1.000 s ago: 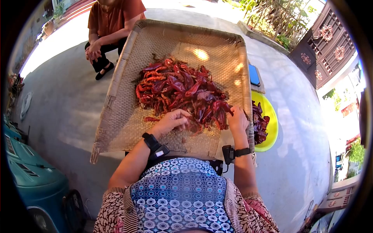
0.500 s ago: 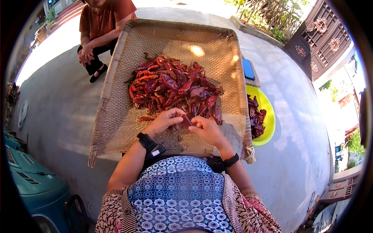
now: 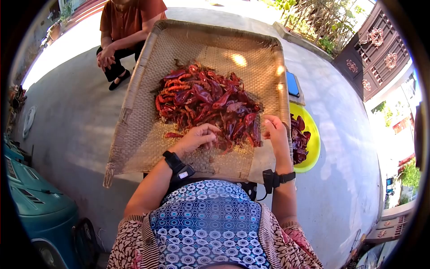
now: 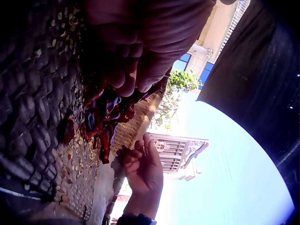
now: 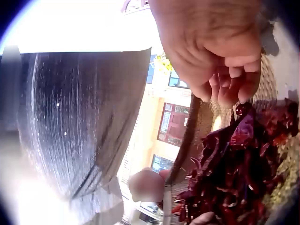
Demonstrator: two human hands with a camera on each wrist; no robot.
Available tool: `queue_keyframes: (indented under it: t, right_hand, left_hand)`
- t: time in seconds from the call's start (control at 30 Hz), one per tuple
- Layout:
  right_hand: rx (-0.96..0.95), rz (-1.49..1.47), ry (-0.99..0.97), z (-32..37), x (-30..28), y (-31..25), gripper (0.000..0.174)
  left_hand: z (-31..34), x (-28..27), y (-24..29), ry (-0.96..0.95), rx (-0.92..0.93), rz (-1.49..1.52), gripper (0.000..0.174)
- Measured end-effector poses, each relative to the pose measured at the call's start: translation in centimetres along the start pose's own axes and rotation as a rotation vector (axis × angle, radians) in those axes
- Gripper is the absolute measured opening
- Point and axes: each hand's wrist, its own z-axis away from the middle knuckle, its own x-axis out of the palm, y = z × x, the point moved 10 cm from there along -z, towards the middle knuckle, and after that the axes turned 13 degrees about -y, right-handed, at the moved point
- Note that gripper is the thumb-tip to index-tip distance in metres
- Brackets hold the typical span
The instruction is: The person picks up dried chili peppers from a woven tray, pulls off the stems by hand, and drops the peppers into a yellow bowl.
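Note:
Dried red peppers (image 3: 201,98) lie heaped in the woven tray (image 3: 134,148). My left hand (image 3: 197,138) hovers low at the near side of the heap, its fingers loosely bent. Nothing shows between them in the left wrist view, where peppers (image 4: 105,117) lie just beyond the fingertips. My right hand (image 3: 276,131) is over the tray's right side, beside the heap's edge. In the right wrist view its relaxed fingertips are right above the end of a dark red pepper (image 5: 243,131), with nothing seen in its grasp.
Right of the tray stands a yellow bowl (image 3: 314,148) holding dark red pepper pieces. A blue-screened device (image 3: 292,84) lies behind the bowl. Pale seeds are scattered on the tray. A person (image 3: 130,27) squats at the far left; a teal vehicle (image 3: 40,201) stands near left.
Half a second ago both hands met at a red pepper piece near the tray's front. My right hand has since moved right, away from the left; the piece is no longer between them.

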Motion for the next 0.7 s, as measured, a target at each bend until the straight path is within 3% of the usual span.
queue_keyframes:
  t: [0.03,0.13,0.17,0.27,0.5,0.6,0.67,0.7]
  right_hand:
    - [0.045,0.146,-0.068,-0.9,1.2,0.4,0.033]
    - [-0.232,0.969,0.150,-1.3,3.6,-3.4,0.033]
    - [-0.166,0.926,0.126,-2.0,3.5,-2.5,0.035]
    - [-0.226,1.015,0.188,-2.2,3.5,-3.3,0.031]
    - [-0.619,1.035,0.179,3.0,7.6,-10.1,0.016]
    - [-0.317,0.652,-0.090,2.0,9.8,-6.4,0.014]
    - [-0.362,0.637,-0.130,2.5,11.8,-5.9,0.015]
    - [-0.325,0.477,-0.155,2.2,11.9,-4.6,0.015]
  left_hand:
    - [0.0,0.1,0.0,0.001,0.001,0.009,0.034]
    - [0.1,0.2,0.1,-0.004,-0.003,0.021,0.029]
    - [0.2,0.2,0.2,-0.003,-0.007,0.022,0.030]
    - [0.3,0.2,0.3,0.004,-0.013,0.017,0.030]
    - [0.0,0.1,0.2,-0.002,0.015,0.023,0.048]
    - [0.0,0.2,0.5,0.008,0.041,0.055,0.046]
    - [0.1,0.2,0.4,0.021,0.002,0.052,0.040]
    - [0.2,0.1,0.4,0.029,-0.018,0.051,0.037]
